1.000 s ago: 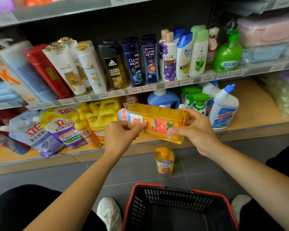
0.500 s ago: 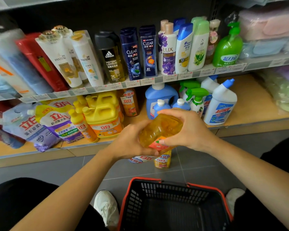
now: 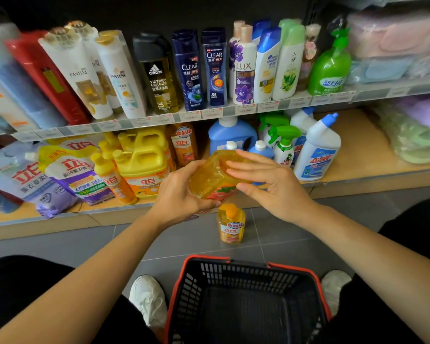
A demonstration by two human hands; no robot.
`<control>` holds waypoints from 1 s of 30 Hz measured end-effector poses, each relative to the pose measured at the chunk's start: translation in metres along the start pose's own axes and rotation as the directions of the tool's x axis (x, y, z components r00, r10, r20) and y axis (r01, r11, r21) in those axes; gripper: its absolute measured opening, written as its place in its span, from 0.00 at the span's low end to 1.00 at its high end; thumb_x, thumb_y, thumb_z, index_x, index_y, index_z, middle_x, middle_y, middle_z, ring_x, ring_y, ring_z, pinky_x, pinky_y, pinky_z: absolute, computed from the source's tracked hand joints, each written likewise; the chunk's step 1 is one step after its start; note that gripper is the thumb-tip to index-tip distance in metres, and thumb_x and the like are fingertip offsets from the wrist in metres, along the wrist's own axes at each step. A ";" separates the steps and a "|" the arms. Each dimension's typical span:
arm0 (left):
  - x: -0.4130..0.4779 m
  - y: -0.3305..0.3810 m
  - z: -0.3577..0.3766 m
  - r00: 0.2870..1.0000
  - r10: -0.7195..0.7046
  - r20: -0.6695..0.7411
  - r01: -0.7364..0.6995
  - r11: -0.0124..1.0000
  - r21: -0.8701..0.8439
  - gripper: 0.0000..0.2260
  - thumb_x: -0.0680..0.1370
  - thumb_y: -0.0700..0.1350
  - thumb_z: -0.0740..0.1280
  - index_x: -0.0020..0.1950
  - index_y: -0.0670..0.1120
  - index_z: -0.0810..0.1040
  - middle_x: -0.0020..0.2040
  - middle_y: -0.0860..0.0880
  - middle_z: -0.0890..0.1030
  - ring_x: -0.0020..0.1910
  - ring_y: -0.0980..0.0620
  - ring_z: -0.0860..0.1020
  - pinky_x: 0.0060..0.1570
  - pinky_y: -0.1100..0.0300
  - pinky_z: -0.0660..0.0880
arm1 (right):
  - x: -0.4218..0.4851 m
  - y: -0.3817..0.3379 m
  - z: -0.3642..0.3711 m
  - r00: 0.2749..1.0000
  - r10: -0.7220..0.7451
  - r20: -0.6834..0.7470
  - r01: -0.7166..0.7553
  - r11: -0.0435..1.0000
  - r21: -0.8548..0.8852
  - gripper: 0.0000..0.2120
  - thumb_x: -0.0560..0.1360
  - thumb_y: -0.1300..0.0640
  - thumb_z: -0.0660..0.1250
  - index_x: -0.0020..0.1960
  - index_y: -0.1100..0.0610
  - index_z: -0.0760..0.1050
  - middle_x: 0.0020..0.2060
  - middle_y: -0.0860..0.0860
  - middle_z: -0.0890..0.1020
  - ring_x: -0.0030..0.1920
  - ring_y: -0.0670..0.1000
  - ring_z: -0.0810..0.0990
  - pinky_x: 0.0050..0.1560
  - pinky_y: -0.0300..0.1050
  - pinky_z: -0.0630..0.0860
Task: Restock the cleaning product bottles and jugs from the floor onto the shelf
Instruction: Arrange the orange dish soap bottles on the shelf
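An orange detergent bottle point(image 3: 210, 177) is held in front of the bottom shelf point(image 3: 353, 175), its clear base turned towards me. My left hand point(image 3: 178, 194) grips it from the left and below. My right hand point(image 3: 271, 181) rests on its top and right side with straight fingers. A smaller orange bottle point(image 3: 231, 225) stands upright on the grey floor just below my hands. On the shelf behind stand yellow jugs point(image 3: 140, 165), a tall orange bottle point(image 3: 184, 145) and blue jugs point(image 3: 231, 134).
A black shopping basket with a red rim point(image 3: 243, 261) sits on the floor between my white shoes. Refill pouches point(image 3: 60, 175) lie at the shelf's left; white toilet cleaner bottles point(image 3: 317, 150) and green sprayers point(image 3: 283, 142) stand at the right. Shampoo bottles fill the upper shelf point(image 3: 209, 112).
The orange bottle went from lying sideways in both hands to pointing its base at me, lower and nearer the shelf front. My right hand's fingers have straightened over it.
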State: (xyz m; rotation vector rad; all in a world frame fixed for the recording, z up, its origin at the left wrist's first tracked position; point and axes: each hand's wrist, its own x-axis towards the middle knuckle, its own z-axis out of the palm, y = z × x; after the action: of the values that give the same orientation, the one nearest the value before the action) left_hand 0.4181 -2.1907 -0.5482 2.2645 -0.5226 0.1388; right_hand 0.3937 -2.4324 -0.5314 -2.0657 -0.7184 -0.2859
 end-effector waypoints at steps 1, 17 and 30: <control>0.000 0.001 0.000 1.000 0.006 -0.006 -0.006 1.000 0.011 0.40 0.62 0.60 0.81 0.71 0.50 0.74 0.60 0.52 0.82 0.58 0.51 0.81 0.55 0.46 0.79 | 0.001 0.000 -0.001 0.999 -0.011 -0.038 0.011 1.000 -0.011 0.15 0.75 0.62 0.73 0.61 0.57 0.82 0.61 0.49 0.82 0.71 0.48 0.73 0.71 0.47 0.70; -0.008 0.003 -0.003 0.985 0.165 -0.039 -0.153 0.964 0.217 0.39 0.64 0.70 0.74 0.70 0.51 0.74 0.61 0.54 0.82 0.57 0.54 0.80 0.48 0.49 0.80 | 0.012 0.022 -0.005 0.841 0.520 -0.148 -0.399 0.782 0.478 0.09 0.69 0.59 0.79 0.42 0.54 0.79 0.36 0.51 0.81 0.36 0.46 0.79 0.34 0.42 0.78; -0.007 0.000 0.010 0.979 0.168 -0.115 -0.123 0.938 0.323 0.38 0.65 0.69 0.75 0.70 0.55 0.72 0.61 0.55 0.81 0.56 0.56 0.80 0.45 0.56 0.79 | -0.004 -0.015 0.022 0.931 0.349 -0.109 -0.309 0.911 0.273 0.19 0.81 0.56 0.65 0.72 0.51 0.72 0.75 0.46 0.68 0.77 0.42 0.61 0.74 0.37 0.61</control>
State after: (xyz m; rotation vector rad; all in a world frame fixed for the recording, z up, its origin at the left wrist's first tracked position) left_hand 0.4107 -2.1960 -0.5567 2.4990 -0.6299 0.4858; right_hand 0.3801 -2.4099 -0.5355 -1.8586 -0.2835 -0.1515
